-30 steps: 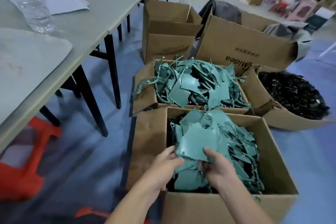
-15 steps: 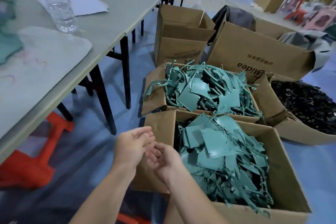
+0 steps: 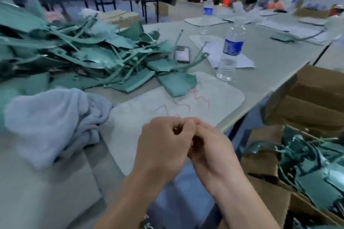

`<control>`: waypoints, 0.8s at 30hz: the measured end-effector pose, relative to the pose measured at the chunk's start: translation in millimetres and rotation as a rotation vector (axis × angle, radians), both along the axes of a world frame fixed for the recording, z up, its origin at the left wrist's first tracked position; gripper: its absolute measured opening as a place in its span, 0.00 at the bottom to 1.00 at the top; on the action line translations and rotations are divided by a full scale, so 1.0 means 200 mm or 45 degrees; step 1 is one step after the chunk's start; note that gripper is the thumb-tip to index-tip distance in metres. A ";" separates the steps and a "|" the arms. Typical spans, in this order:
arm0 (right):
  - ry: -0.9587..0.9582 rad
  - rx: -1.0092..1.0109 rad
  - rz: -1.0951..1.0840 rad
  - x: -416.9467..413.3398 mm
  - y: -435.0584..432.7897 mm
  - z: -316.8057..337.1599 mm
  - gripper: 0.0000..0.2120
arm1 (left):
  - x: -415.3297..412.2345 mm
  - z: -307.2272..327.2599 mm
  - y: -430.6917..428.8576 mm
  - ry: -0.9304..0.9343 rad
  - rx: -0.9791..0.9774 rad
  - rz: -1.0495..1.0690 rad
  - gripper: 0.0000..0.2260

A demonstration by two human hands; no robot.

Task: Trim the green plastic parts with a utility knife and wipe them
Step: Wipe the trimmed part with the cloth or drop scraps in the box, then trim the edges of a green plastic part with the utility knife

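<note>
- Head view: a person's left hand (image 3: 163,141) and right hand (image 3: 210,147) meet, knuckles touching, just above the near edge of the worktop (image 3: 270,61).
- The grip of each hand is closed down, fingers curled inward against the other hand. Whether either pinches something small cannot be told, as the fingers hide their own hollow.
- The green parts (image 3: 89,52) lie in a tangled heap across the far left of the worktop, sheets and thin runners interlocked. One flat piece spills onto the far edge of the white mat (image 3: 186,102).
- The mat, marked with red scribbles, lies at the near edge directly in front of the hands, probably as the cutting surface.
- A pale blue cloth (image 3: 54,122) is bunched at the near left, touching the mat's left side, likely kept within reach for wiping.
- No knife shows anywhere, so trimming looks not yet under way.
- A bottle (image 3: 230,50) stands upright beyond the mat's far right corner, and a phone (image 3: 182,54) lies beside the heap.
- Off the worktop's right edge, an open box (image 3: 264,161) on the floor holds more green pieces, probably as a stock or finished bin.
</note>
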State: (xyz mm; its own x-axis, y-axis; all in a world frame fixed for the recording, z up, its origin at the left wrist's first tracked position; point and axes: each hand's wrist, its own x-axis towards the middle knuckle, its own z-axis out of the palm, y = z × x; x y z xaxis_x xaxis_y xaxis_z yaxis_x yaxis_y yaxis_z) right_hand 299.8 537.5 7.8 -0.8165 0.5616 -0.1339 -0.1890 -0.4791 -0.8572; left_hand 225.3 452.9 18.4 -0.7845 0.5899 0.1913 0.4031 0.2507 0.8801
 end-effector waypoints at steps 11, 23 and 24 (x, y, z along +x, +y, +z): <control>-0.051 1.119 0.456 -0.93 -0.63 0.27 0.18 | -0.81 0.12 -1.00 0.378 0.033 1.093 0.16; -0.449 2.204 0.583 -1.70 -1.02 0.18 0.20 | -1.28 -0.19 -1.54 0.163 0.056 1.510 0.27; -0.489 2.265 0.642 -1.76 -1.03 0.16 0.22 | -1.29 -0.19 -1.54 0.167 0.011 1.502 0.28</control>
State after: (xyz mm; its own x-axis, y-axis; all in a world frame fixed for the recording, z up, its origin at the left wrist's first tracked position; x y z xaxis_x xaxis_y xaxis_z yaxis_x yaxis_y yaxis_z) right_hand -51.7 331.2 40.0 -0.9978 -0.0175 0.0643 -0.0364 0.9514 -0.3058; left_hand -32.3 145.6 -20.3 -0.8164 -0.4863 0.3115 0.0142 0.5223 0.8526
